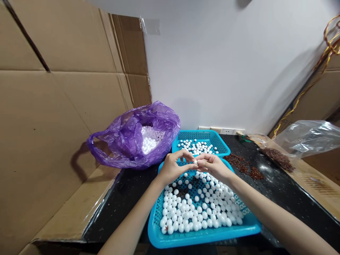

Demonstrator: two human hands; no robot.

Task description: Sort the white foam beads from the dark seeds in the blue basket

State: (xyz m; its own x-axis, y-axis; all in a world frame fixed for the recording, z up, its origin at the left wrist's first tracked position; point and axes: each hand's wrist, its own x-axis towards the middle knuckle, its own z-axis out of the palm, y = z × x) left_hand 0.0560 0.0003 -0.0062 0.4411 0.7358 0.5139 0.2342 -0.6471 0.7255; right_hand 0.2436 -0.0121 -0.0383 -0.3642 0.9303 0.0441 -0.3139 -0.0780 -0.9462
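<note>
Above the near blue basket (170, 242), my two hands meet at the fingertips around one small white ball (196, 162). My left hand (176, 165) pinches it from the left with thumb and fingers. From the other side my right hand (212, 165) closes its fingertips on the same spot; whether it grips the ball or a tiny piece against it is hidden. Many white balls (186, 214) fill the near basket, with small reddish-brown bits (182, 192) among them. One such bit (166, 228) sits against a ball at the lower left.
A second blue basket (221, 140) with white balls stands behind. A purple plastic bag (119, 141) of white balls lies left. Brown bits (243, 165) are scattered on the black tabletop (287, 198); a clear bag (305, 138) holds more. Cardboard (66, 106) walls the left.
</note>
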